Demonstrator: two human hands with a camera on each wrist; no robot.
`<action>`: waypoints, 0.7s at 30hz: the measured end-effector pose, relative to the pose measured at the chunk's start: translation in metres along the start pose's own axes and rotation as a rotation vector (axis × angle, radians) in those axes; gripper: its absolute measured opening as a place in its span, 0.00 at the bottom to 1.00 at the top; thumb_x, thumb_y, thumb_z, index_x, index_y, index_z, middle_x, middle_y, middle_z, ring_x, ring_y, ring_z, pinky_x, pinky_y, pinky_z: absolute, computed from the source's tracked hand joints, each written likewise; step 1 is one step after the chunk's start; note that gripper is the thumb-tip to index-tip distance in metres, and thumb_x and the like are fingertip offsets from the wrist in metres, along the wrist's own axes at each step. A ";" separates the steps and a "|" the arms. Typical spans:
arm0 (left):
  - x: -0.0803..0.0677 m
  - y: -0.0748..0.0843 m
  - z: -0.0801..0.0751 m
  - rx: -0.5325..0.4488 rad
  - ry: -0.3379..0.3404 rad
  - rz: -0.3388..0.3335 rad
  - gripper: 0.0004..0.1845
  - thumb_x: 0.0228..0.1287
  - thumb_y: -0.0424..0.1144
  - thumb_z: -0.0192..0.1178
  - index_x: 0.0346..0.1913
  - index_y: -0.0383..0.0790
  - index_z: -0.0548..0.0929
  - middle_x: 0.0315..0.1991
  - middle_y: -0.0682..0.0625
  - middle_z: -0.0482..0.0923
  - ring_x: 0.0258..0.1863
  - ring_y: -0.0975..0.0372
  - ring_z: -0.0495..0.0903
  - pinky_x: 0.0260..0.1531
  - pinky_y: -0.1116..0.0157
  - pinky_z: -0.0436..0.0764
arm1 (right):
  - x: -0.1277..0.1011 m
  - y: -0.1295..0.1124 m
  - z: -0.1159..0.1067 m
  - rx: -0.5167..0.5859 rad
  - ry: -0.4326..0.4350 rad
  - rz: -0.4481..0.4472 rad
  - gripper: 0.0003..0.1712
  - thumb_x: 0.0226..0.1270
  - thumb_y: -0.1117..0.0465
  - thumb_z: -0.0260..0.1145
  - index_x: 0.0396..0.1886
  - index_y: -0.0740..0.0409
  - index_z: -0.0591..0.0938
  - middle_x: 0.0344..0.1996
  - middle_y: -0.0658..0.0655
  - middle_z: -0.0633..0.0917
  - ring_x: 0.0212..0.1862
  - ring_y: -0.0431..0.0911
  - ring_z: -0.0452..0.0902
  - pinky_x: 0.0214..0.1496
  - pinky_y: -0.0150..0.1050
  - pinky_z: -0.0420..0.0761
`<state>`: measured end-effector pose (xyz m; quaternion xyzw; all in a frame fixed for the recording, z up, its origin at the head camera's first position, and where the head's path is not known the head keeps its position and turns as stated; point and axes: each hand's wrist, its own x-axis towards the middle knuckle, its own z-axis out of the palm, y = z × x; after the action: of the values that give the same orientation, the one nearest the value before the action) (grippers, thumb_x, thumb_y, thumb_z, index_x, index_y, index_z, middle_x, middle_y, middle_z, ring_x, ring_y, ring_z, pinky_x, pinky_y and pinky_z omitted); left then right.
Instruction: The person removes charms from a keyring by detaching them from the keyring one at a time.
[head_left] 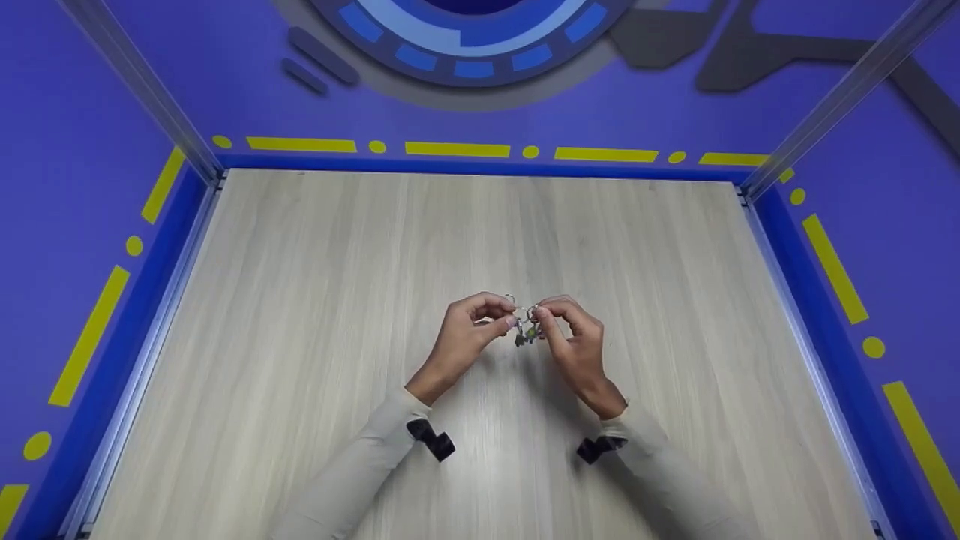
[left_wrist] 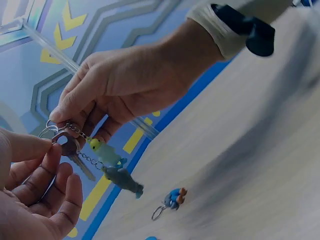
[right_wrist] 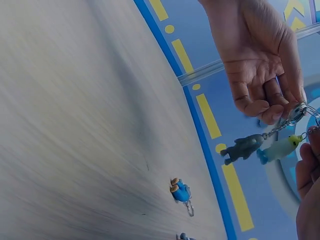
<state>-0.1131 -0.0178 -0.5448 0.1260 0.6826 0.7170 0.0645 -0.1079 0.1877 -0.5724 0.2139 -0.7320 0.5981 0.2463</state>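
Key ring with key and two charms, held up at frame centre

The key ring (left_wrist: pixel 48 131) is a thin metal loop, pinched from both sides at the left of the left wrist view; a dark-headed key (left_wrist: pixel 75 152) hangs slanting from it; two short chains drop a pale green charm (left_wrist: pixel 106 153) and a grey shark-like charm (left_wrist: pixel 122 181), dangling side by side, clear of the tabletop.

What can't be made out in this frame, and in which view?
- Head view: the silver key ring with its small charms is too small to read; fingertips of the left hand and right hand cover it.
- Right wrist view: a second small blue item is cut off by the bottom edge.
- Both wrist views: the pale wooden tabletop is blurred.
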 end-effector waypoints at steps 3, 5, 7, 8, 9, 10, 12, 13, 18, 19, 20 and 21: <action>0.000 0.000 0.002 -0.037 0.025 -0.017 0.09 0.73 0.30 0.71 0.51 0.30 0.89 0.46 0.40 0.88 0.45 0.58 0.87 0.47 0.65 0.88 | -0.001 0.001 0.000 -0.001 0.002 0.010 0.10 0.74 0.80 0.68 0.41 0.64 0.89 0.36 0.58 0.89 0.40 0.48 0.85 0.49 0.33 0.85; 0.000 -0.001 0.003 -0.038 0.042 -0.015 0.10 0.72 0.30 0.72 0.51 0.28 0.89 0.47 0.37 0.88 0.46 0.58 0.87 0.48 0.65 0.88 | -0.001 0.001 0.000 -0.006 0.002 0.013 0.10 0.74 0.80 0.68 0.40 0.64 0.89 0.36 0.59 0.89 0.39 0.47 0.84 0.47 0.32 0.85; 0.000 0.000 0.004 -0.024 0.059 -0.007 0.10 0.72 0.30 0.72 0.51 0.27 0.89 0.48 0.35 0.88 0.47 0.58 0.87 0.50 0.64 0.87 | -0.002 0.001 0.001 -0.010 0.002 0.014 0.09 0.74 0.80 0.69 0.40 0.64 0.89 0.36 0.59 0.89 0.39 0.46 0.84 0.44 0.32 0.85; 0.000 0.000 0.004 -0.019 0.068 -0.002 0.10 0.72 0.30 0.72 0.51 0.26 0.89 0.49 0.34 0.88 0.48 0.58 0.87 0.51 0.64 0.87 | -0.002 0.001 0.001 -0.013 0.000 0.013 0.09 0.73 0.80 0.69 0.40 0.64 0.89 0.36 0.59 0.90 0.39 0.47 0.85 0.43 0.32 0.85; 0.000 0.000 0.004 -0.008 0.078 0.006 0.10 0.72 0.30 0.72 0.50 0.27 0.90 0.49 0.35 0.89 0.48 0.58 0.87 0.51 0.63 0.87 | -0.003 0.001 0.001 -0.015 -0.001 0.012 0.09 0.73 0.80 0.69 0.39 0.65 0.88 0.36 0.60 0.89 0.39 0.47 0.85 0.43 0.32 0.85; 0.000 0.001 0.004 0.005 0.086 0.016 0.08 0.72 0.29 0.72 0.49 0.28 0.90 0.48 0.37 0.89 0.47 0.58 0.87 0.51 0.63 0.88 | -0.003 0.001 0.002 -0.018 -0.002 0.009 0.10 0.72 0.81 0.69 0.39 0.65 0.88 0.36 0.60 0.89 0.39 0.48 0.85 0.44 0.32 0.85; 0.000 0.002 0.003 0.039 0.099 0.043 0.07 0.71 0.28 0.72 0.48 0.29 0.91 0.46 0.41 0.90 0.46 0.57 0.88 0.49 0.61 0.89 | -0.004 0.001 0.003 -0.027 -0.009 0.007 0.10 0.71 0.82 0.69 0.38 0.65 0.88 0.35 0.61 0.89 0.39 0.48 0.86 0.43 0.31 0.85; 0.000 0.003 0.003 0.056 0.104 0.061 0.06 0.71 0.28 0.72 0.47 0.30 0.92 0.44 0.42 0.91 0.45 0.57 0.88 0.49 0.61 0.89 | -0.004 0.000 0.003 -0.035 -0.012 0.009 0.10 0.71 0.82 0.69 0.38 0.65 0.87 0.35 0.60 0.89 0.40 0.48 0.86 0.44 0.30 0.85; 0.001 0.008 0.003 0.178 0.101 0.175 0.03 0.68 0.25 0.73 0.41 0.33 0.93 0.41 0.44 0.92 0.43 0.58 0.89 0.47 0.62 0.88 | -0.002 0.000 0.003 -0.059 -0.015 0.010 0.10 0.69 0.84 0.69 0.36 0.68 0.86 0.34 0.62 0.89 0.39 0.46 0.85 0.42 0.27 0.83; 0.002 0.009 0.003 0.200 0.098 0.198 0.03 0.68 0.25 0.73 0.40 0.34 0.93 0.41 0.44 0.92 0.43 0.59 0.88 0.47 0.62 0.88 | -0.002 0.000 0.003 -0.058 -0.011 0.006 0.10 0.69 0.85 0.68 0.36 0.70 0.85 0.33 0.63 0.88 0.38 0.47 0.85 0.41 0.26 0.83; 0.002 0.010 0.003 0.221 0.096 0.218 0.03 0.67 0.25 0.73 0.40 0.35 0.93 0.41 0.44 0.92 0.43 0.59 0.88 0.46 0.63 0.88 | -0.002 0.000 0.003 -0.057 -0.008 -0.002 0.09 0.68 0.86 0.68 0.35 0.71 0.85 0.33 0.64 0.88 0.38 0.47 0.85 0.41 0.26 0.83; 0.002 0.011 0.003 0.235 0.093 0.235 0.04 0.67 0.24 0.74 0.39 0.36 0.93 0.41 0.45 0.92 0.43 0.59 0.88 0.45 0.63 0.88 | -0.002 0.001 0.003 -0.054 -0.006 -0.010 0.09 0.67 0.86 0.68 0.35 0.72 0.85 0.32 0.65 0.88 0.38 0.48 0.84 0.40 0.26 0.83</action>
<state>-0.1133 -0.0148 -0.5339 0.1781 0.7447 0.6397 -0.0667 -0.1075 0.1849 -0.5746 0.2127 -0.7476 0.5761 0.2527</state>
